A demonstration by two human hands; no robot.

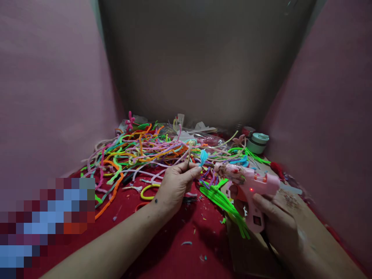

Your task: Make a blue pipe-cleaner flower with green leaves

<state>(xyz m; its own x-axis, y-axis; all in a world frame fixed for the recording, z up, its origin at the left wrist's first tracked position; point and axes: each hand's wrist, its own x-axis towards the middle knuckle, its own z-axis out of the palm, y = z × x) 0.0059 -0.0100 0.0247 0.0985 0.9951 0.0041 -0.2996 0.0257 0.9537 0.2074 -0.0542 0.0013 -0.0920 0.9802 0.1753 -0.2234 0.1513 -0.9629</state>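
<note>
My left hand [176,184] is closed in a pinch on a small light-blue pipe-cleaner piece [203,157], held just above the red cloth. My right hand [276,217] grips the handle of a pink hot glue gun [250,186], whose red light is lit. Its smeared nozzle points left and ends a little to the right of the blue piece. Just behind both hands lies a big tangle of coloured pipe cleaners [145,151].
A red cloth [174,248] covers the surface. A bundle of green pipe cleaners [226,205] lies beside a brown board [290,232] under my right hand. A small white-green jar [257,142] and plastic bags [203,135] sit at the back. Pink walls close both sides.
</note>
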